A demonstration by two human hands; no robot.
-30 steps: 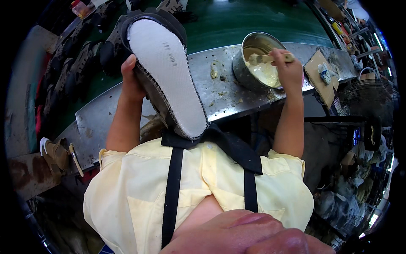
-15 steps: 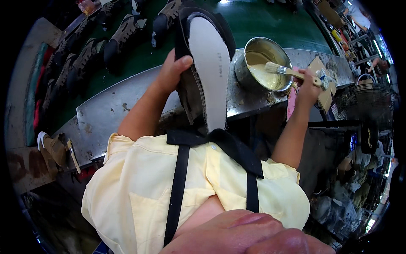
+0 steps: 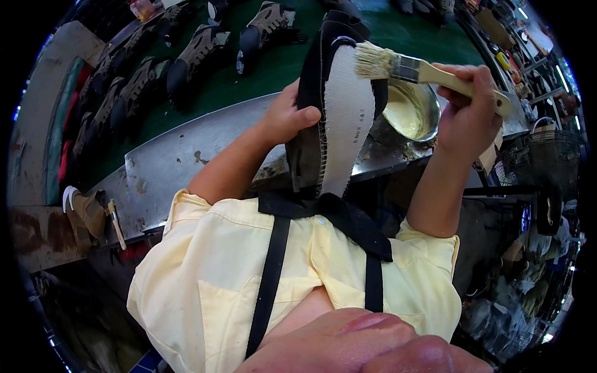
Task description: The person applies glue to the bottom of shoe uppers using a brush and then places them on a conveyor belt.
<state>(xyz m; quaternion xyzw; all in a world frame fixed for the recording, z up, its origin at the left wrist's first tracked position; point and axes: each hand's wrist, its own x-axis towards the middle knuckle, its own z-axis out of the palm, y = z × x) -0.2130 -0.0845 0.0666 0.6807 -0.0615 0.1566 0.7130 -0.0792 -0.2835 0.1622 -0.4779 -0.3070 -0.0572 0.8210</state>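
Right hand [image 3: 469, 109] gripped the brush [image 3: 407, 68], whose bristles [image 3: 373, 61] seemed already loaded, and left hand [image 3: 287, 118] clasped the shoe [image 3: 311, 87], whose white underside [image 3: 347, 112] looked mostly uncoated.

marking: one row of small dark printed characters [image 3: 359, 126] | on: white underside [image 3: 347, 93] of the shoe [image 3: 312, 81]
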